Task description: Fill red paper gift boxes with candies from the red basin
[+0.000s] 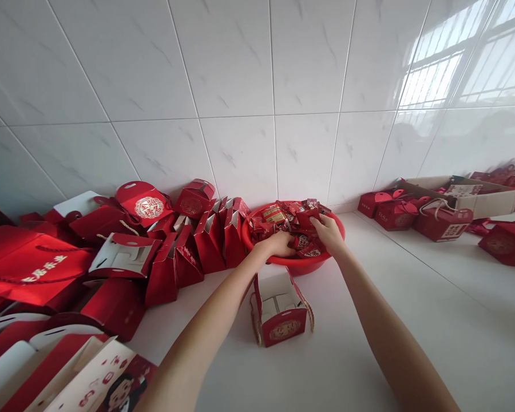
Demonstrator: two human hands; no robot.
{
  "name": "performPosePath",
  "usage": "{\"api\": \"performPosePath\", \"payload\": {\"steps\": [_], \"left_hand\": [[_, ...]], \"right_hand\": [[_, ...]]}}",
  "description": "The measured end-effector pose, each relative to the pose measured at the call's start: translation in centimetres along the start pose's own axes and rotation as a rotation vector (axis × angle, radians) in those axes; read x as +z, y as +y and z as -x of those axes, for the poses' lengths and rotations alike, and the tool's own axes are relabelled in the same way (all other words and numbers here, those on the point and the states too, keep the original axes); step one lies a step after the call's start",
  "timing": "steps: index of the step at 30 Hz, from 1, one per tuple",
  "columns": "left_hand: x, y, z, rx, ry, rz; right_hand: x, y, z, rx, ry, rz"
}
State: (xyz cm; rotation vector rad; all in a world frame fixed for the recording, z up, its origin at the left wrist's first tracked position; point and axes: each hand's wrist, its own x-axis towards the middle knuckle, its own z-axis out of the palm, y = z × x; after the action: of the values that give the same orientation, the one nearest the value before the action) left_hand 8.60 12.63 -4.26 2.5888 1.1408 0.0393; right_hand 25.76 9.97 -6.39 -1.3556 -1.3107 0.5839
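Observation:
Both my hands reach into a round red plastic basin (302, 265) heaped with small wrapped sweets (274, 214), mostly in red wrappers. My left hand (282, 245) is at the near left of the heap, its fingers curled down among the sweets, and the tips are hidden. On the right side of the basin, my right hand (326, 228) has its thumb and fingers closed on a red-wrapped sweet (305, 217). Just in front of the basin stands a red gift box (285, 326) with its top open, a white inside and twisted rope handles hanging at its sides.
Many red gift boxes (165, 274) and a red paper bag (34, 266) crowd the left of the white counter (326, 355). More closed red boxes (397, 214) and an open cardboard carton (493, 203) stand at the right. A tiled wall (236, 149) runs behind.

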Motion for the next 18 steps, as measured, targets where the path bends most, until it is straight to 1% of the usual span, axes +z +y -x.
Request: {"api": "performPosePath", "payload": {"steps": [6, 12, 15, 18], "left_hand": [[-0.3, 0.4, 0.5, -0.047, 0.002, -0.081], [-0.7, 1.1, 1.1, -0.045, -0.004, -0.175], [-0.6, 1.1, 1.0, -0.050, -0.019, -0.172], [-0.5, 0.8, 0.8, -0.058, -0.045, -0.124]], "right_hand": [[0.0, 0.0, 0.1, 0.006, 0.008, -0.005], [0.0, 0.1, 0.2, -0.009, 0.026, -0.026], [-0.1, 0.1, 0.2, -0.019, 0.030, -0.040], [-0.1, 0.1, 0.2, -0.026, 0.032, -0.051]]}}
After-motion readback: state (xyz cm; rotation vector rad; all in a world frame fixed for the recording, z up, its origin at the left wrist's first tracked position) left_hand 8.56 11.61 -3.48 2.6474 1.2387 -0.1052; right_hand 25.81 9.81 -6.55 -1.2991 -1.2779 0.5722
